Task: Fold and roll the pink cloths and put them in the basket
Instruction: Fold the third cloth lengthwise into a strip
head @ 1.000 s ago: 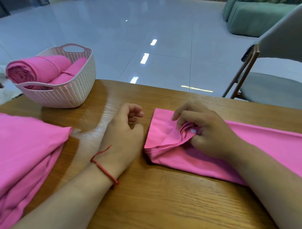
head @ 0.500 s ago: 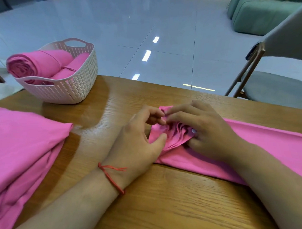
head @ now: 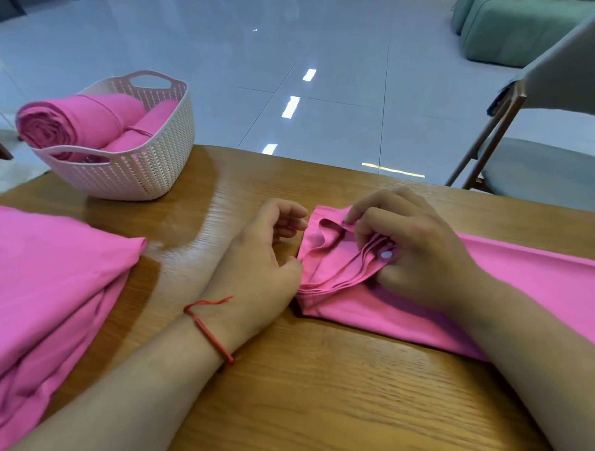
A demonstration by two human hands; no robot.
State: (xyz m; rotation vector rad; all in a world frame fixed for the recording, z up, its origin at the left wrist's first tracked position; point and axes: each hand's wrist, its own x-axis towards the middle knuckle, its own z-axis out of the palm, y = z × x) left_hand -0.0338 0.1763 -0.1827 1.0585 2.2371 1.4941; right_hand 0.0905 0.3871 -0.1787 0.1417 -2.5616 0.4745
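Two hands: my left hand [head: 263,257] lies beside the end of the folded cloth [head: 544,277], fingers loosely curled and gripping nothing I can see, thumb tip against the cloth's edge. My right hand [head: 422,251] pinches the stacked layers at that end between thumb and fingers.
Folded cloth: a long pink strip lying on the surface [head: 295,394], with its left end bunched up into an open pocket in front of my right hand.
Cut off: the strip runs out at the right edge, so I cannot see its far end. The pile of pink cloth [head: 55,277] on my left is cropped by the left and lower edges.
Hidden: my right palm and forearm cover part of the strip. I cannot count the layers I pinch.
Hard to make out: whether my left fingertips touch the cloth or stop just short of it.
Basket: the basket [head: 145,170] stands at the far left of the surface, well apart from my hands. The rolled cloths [head: 80,121] lie in it, the top one poking over the rim.
Wrist: a red string [head: 210,329] is tied round my left wrist.
Changed since half a second ago: my left hand has drawn back from the cloth, and its fingers no longer meet my right fingertips. My right hand's pinch, the basket and the pile are as they were.
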